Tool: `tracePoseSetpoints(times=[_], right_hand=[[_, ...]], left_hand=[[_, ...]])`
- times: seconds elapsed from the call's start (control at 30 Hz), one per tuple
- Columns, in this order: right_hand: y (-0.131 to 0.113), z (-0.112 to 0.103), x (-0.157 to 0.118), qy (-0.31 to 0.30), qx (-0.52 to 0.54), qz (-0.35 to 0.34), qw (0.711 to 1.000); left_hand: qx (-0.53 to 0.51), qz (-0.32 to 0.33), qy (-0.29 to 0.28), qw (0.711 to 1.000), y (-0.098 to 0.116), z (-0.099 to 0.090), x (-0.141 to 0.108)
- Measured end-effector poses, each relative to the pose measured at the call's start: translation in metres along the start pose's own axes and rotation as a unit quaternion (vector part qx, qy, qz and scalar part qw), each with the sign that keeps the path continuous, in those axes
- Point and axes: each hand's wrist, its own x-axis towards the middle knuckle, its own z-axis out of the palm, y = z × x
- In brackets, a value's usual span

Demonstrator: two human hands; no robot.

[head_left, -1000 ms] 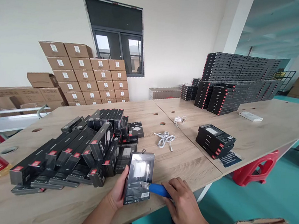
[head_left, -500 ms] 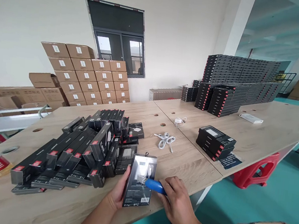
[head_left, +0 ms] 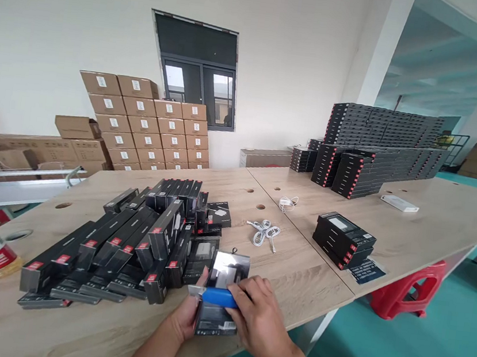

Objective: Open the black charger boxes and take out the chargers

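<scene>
Head view, right hand (head_left: 259, 314): fingers curled round a blue-handled tool (head_left: 220, 297), gripping it crosswise over the box.
Left hand (head_left: 185, 314): pinching the left edge of a black rectangular box with a glossy surface (head_left: 216, 319); thumb visible, other fingers mostly hidden.
Held box: over the near side of the pale wood-grain table (head_left: 291, 277), printed face toward the camera.
Flat metal head (head_left: 195, 291): at the box's left edge, just beside the left thumb; contact cannot be told.
Just changed: within 1 s, metal head moved from mid-face to left edge; right hand now partly covers the box.
Meaning (judgement): work seems to have shifted from face to edge; thumb looks exposed to the metal.
Left pile: heap of black boxes with red end labels (head_left: 126, 246), near the held box.
Beyond: 2 bundled white cables (head_left: 263, 232), apart from the hands.
Right: short stack of black boxes (head_left: 342, 237), well apart.
</scene>
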Motion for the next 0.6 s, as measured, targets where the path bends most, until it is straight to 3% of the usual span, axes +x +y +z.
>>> tracePoseSetpoints(times=[0.13,0.3,0.4,0.6], right_hand=[[0.015,-0.002,-0.038,-0.008,0.004,0.036,0.999],[0.022,-0.004,-0.073,0.008,0.055,0.164,0.985],[0.009,-0.004,-0.067,-0.009,0.105,0.222,0.969],[-0.018,0.004,-0.043,-0.038,0.177,0.275,0.944]], left_hand=[[-0.007,0.049,0.000,0.999,-0.003,-0.009,0.005],[-0.009,0.230,-0.020,0.973,-0.003,-0.023,0.011],[0.006,0.249,-0.027,0.968,-0.002,-0.022,0.008],[0.087,0.322,-0.034,0.942,0.002,0.002,-0.008]])
